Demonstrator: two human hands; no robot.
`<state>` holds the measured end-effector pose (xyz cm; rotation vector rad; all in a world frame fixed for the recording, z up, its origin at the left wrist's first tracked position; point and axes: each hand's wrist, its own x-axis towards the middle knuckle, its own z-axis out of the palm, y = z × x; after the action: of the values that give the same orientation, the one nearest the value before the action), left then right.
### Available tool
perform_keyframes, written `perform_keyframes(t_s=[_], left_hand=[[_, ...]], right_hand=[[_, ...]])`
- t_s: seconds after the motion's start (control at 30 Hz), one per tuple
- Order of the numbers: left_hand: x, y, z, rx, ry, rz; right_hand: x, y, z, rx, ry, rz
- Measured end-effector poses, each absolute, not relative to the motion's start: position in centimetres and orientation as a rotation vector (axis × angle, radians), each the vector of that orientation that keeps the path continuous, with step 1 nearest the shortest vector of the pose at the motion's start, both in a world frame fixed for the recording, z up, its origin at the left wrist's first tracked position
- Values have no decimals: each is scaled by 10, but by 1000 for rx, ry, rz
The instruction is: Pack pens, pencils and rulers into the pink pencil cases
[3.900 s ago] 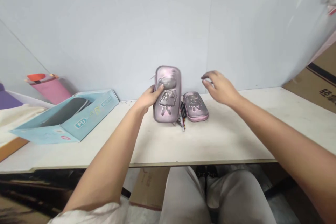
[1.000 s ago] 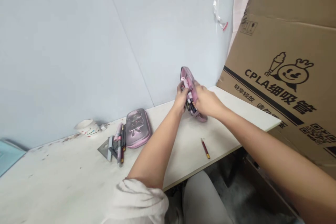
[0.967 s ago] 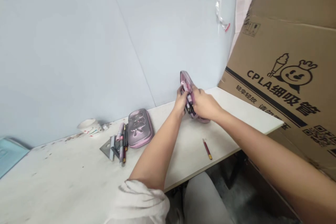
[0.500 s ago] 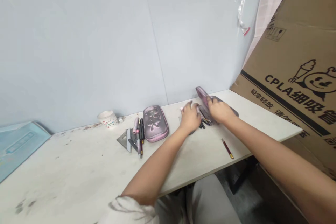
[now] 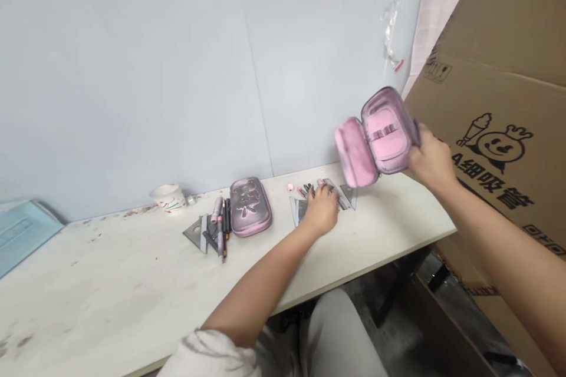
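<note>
My right hand (image 5: 430,156) grips the right edge of an unzipped pink pencil case (image 5: 356,156), raised above the table's back right. Its pink inside faces me, and several small elastic loops show in one half. My left hand (image 5: 323,210) rests with fingers apart and bent over a loose pile of stationery. Around that hand lie dark pens (image 5: 307,189), a ruler (image 5: 340,195) and clear set squares (image 5: 296,211). A small pale pink eraser-like block (image 5: 290,187) lies behind them. What is under my palm is hidden.
A closed dark pink-edged pencil case (image 5: 251,207) lies left of the pile, beside a heap of pens and markers (image 5: 221,224) and a grey set square (image 5: 193,234). A paper cup (image 5: 168,197) stands by the wall. A large cardboard box (image 5: 499,82) leans at the right; a blue folder (image 5: 26,235) lies far left.
My right hand has lifted the pencil case off the table and tilted it with its inside towards me. My left hand stays over the pile. The red pencil near the front edge no longer shows there.
</note>
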<state>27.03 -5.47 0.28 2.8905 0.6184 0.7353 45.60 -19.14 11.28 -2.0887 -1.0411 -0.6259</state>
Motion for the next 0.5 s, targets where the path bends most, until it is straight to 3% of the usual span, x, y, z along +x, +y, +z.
perform_keyframes(t_s=[0.27,0.4,0.5], left_hand=[[294,-47,36,1616,640,842],[295,-53,49,976,493,707],[294,-52,57,678,507,801]], right_hand=[[441,-178,90,-1748,-1064,-188],[413,-160,72,-1474,-967,389],[389,-154,52,-1145,-750,824]])
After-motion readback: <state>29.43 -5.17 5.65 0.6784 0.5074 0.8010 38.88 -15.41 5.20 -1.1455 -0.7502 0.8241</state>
